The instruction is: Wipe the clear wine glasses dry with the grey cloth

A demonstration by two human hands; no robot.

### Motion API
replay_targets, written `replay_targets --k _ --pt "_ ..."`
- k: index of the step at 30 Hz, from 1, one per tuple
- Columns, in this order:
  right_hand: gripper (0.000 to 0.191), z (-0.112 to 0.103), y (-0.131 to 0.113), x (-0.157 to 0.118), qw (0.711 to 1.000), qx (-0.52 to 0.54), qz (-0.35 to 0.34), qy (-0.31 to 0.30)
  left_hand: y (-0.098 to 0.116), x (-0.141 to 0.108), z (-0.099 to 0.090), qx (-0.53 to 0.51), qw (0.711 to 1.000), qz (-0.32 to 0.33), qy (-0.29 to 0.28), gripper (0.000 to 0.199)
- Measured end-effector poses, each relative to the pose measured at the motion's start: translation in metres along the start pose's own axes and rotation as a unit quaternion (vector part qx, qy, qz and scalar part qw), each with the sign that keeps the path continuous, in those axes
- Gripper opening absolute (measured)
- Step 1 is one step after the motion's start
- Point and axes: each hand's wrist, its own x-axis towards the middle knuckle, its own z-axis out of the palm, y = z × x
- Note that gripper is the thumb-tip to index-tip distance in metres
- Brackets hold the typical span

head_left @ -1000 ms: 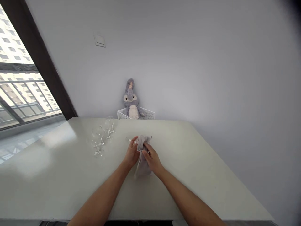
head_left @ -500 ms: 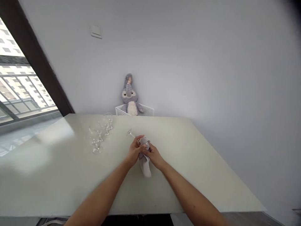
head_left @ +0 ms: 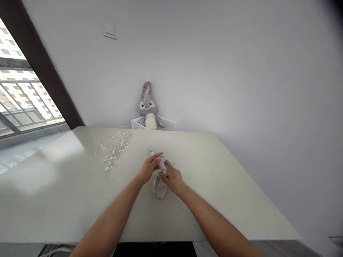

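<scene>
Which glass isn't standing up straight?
The glass tilted between the left hand and right hand, with the cloth around its bowl; the other glasses stand upright in a group on the left.

No legible text, label, brand, number or sign on any surface shown

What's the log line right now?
left hand: holds glass | right hand: grips cloth at its bowl | other glasses: upright, left on table
</scene>
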Motion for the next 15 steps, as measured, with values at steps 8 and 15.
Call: replay_targets --k 8,15 --pt "0.040 -0.008 0.002 0.011 0.949 0.286 0.133 -0.002 0.010 -0.005 0.002 0.039 0.995 0.024 -0.090 0.043" --pt "0.029 0.001 0.004 0.002 1.000 -0.029 -0.010 0.005 -0.002 0.000 -0.002 0.088 0.995 -0.016 -0.037 0.051"
